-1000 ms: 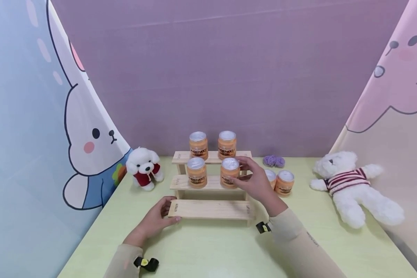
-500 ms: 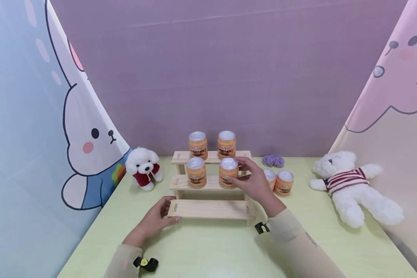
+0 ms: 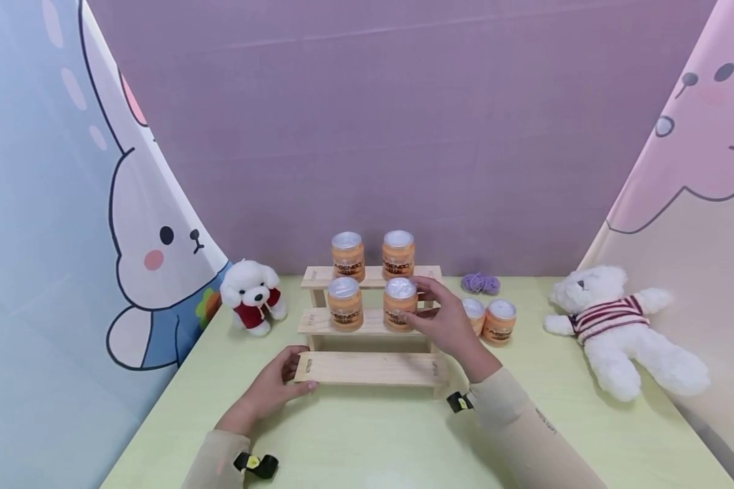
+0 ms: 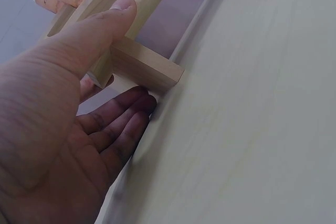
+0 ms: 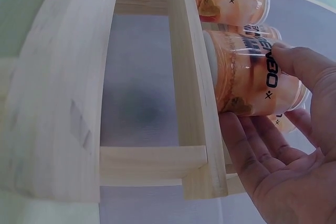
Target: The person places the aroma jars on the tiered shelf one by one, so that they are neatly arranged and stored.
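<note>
A three-step wooden display shelf (image 3: 367, 367) stands on the table. Its middle step carries two orange cans with silvery tops. My right hand (image 3: 449, 324) holds the right one, an orange can (image 5: 247, 74), with the thumb on its front and fingers round its right side. The left orange can (image 3: 345, 305) stands upright, apart from it. Two more, a left can (image 3: 348, 257) and a right can (image 3: 398, 255), are on the top step. My left hand (image 3: 273, 384) grips the left end of the bottom step, thumb in front, other fingers behind the wooden leg (image 4: 149, 66).
Two further orange cans (image 3: 499, 322) stand on the table right of the shelf, one partly behind my right hand. A purple yarn bundle (image 3: 480, 283) lies behind them. A white plush dog (image 3: 253, 297) sits at left; a white teddy bear (image 3: 626, 329) lies at right.
My right hand has slid the can on the middle step slightly left, closer to its neighbour. My left hand stays at the shelf's end.
</note>
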